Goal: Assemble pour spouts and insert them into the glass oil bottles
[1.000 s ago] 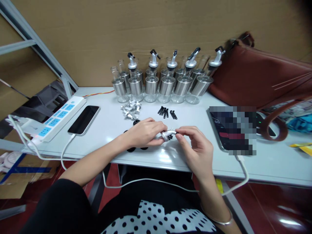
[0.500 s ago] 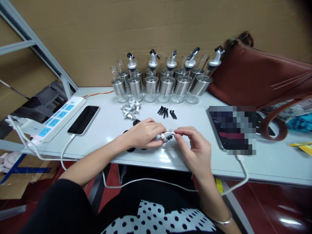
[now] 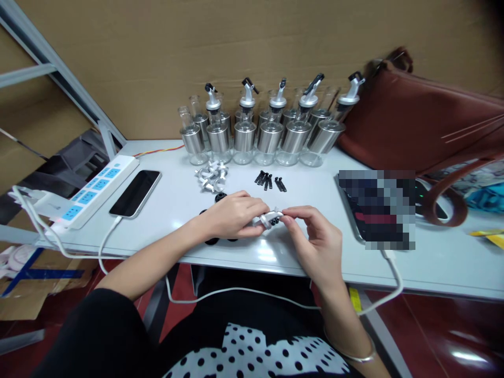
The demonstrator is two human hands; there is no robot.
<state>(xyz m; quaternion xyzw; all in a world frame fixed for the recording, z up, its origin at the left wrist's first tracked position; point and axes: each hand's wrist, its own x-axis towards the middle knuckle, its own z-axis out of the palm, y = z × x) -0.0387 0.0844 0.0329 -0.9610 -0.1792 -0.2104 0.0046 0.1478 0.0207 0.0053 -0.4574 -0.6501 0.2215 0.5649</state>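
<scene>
While the left forearm reaches in over the near edge of the counter (image 3: 271,257), the left hand (image 3: 235,216) lies low with its back turned up, fingers curled and clamped around the base of a silver pour spout (image 3: 271,217). The right hand (image 3: 321,239) comes up from the lower right, its wrist bent inward, thumb and forefinger pinched together at the spout's narrow tip; whether a small piece sits between them is too fine to tell. The spout is held between the two hands, tilted, its tip toward the right — small dark parts show just below it.

Counter edge runs beneath both forearms, and a white cable (image 3: 244,290) loops below it. White surface shows between the right hand and a device with a pixelated screen (image 3: 362,210), and a narrower strip in front of the hands. Beyond the hands there is less room: black levers (image 3: 270,181) lie just past the spout, with a pile of silver parts (image 3: 212,176) to their left, then the row of bottles (image 3: 244,137). Round black parts (image 3: 220,197) crowd the left hand, some partly hidden — and a phone (image 3: 136,193) lies farther left.
</scene>
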